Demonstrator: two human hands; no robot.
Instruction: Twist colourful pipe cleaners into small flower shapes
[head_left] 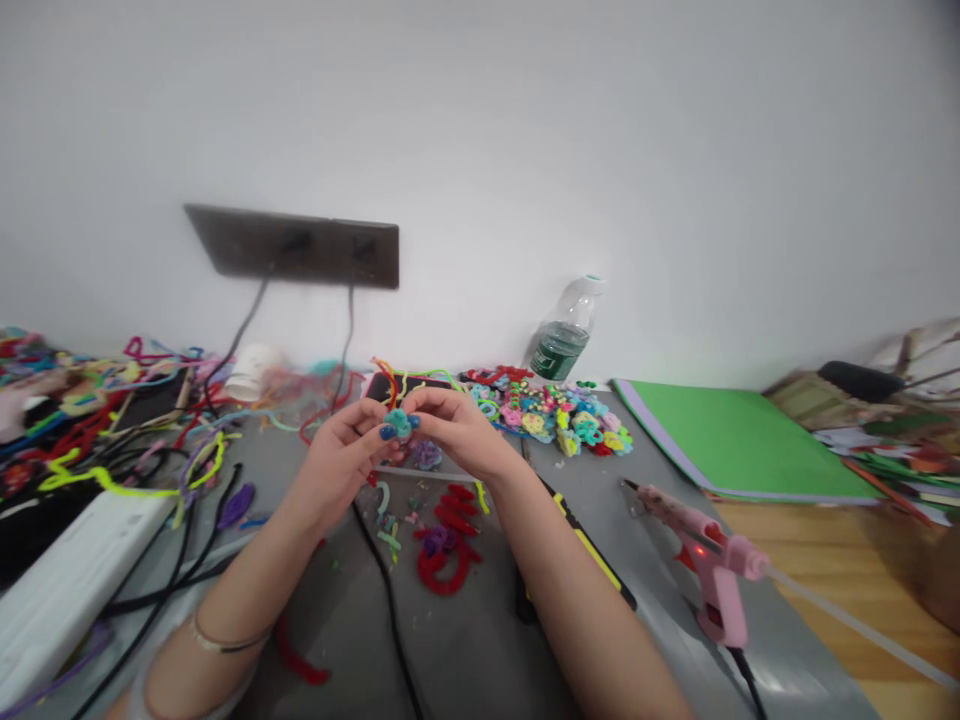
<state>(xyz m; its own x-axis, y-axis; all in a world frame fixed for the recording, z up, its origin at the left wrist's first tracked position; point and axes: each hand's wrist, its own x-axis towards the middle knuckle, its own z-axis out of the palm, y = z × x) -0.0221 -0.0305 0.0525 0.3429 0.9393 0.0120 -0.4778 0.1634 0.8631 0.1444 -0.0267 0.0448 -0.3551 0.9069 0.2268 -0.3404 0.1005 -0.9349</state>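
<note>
Both my hands meet over the middle of the grey mat (480, 660). My left hand (341, 455) and my right hand (457, 430) pinch a small teal pipe-cleaner flower (398, 423) between their fingertips. My fingers are curled round it, and the nails are painted blue. A thin bracelet sits on my left wrist. Below the hands lie red pipe-cleaner pieces (448, 555) with a purple bit, and a small purple flower (427, 456).
A pink glue gun (709, 565) stands at the right with its cord. A heap of finished coloured flowers (555, 415), a water bottle (564, 335), green sheets (739, 440), tangled pipe cleaners (112, 440) at the left, black cables and a wall socket plate (296, 245).
</note>
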